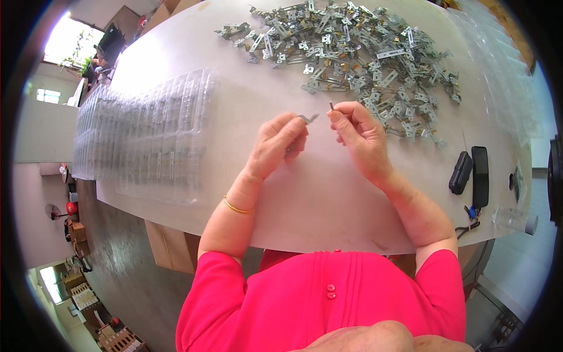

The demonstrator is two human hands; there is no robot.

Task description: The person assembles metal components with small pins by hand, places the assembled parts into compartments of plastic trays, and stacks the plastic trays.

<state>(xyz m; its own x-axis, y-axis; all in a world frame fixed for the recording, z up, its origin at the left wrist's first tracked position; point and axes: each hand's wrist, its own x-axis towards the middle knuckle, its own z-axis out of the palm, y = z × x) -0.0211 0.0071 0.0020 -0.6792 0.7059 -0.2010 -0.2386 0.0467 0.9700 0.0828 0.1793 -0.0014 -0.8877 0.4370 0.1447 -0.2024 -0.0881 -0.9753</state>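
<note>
My left hand (280, 144) pinches a small silver metal bracket (308, 118) whose tip pokes out to the right. My right hand (359, 136) holds a short metal pin (331, 106) upright between thumb and fingertips, just right of the bracket and a little apart from it. Both hands hover above the white table (316, 193), near the front edge of a large heap of similar silver metal brackets (358, 53) spread across the far right half.
Stacks of clear plastic blister trays (146, 138) lie along the table's left side. A black phone (480, 175) and a black case (460, 172) rest at the right, beside a clear plastic bottle (515, 219). Cardboard boxes (170, 249) stand under the table.
</note>
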